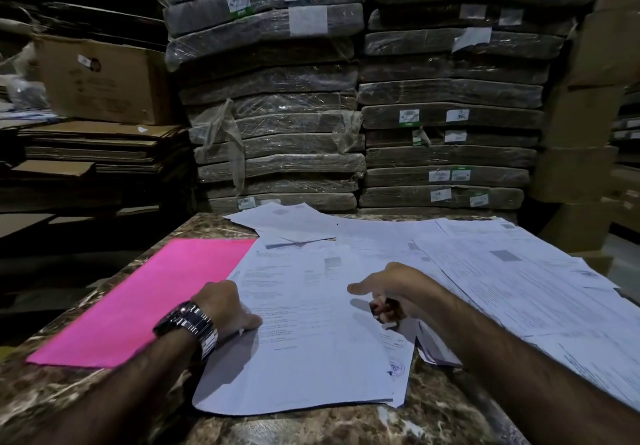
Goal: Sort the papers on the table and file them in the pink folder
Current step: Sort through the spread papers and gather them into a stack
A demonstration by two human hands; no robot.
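Observation:
The pink folder lies closed and flat on the left of the marble table. Right beside it sits a stack of printed white papers. My left hand, with a metal watch on the wrist, is at the stack's left edge, thumb on the top sheet and fingers hidden behind the hand. My right hand is at the stack's right edge; its fingers curl round the edge of the top sheets and the thumb sticks out to the left. More loose papers are spread over the right half of the table.
A small heap of sheets lies at the table's far edge. Behind the table rise two tall piles of plastic-wrapped bundles. Flattened cardboard and a brown box stand at the left, with more boxes at the right.

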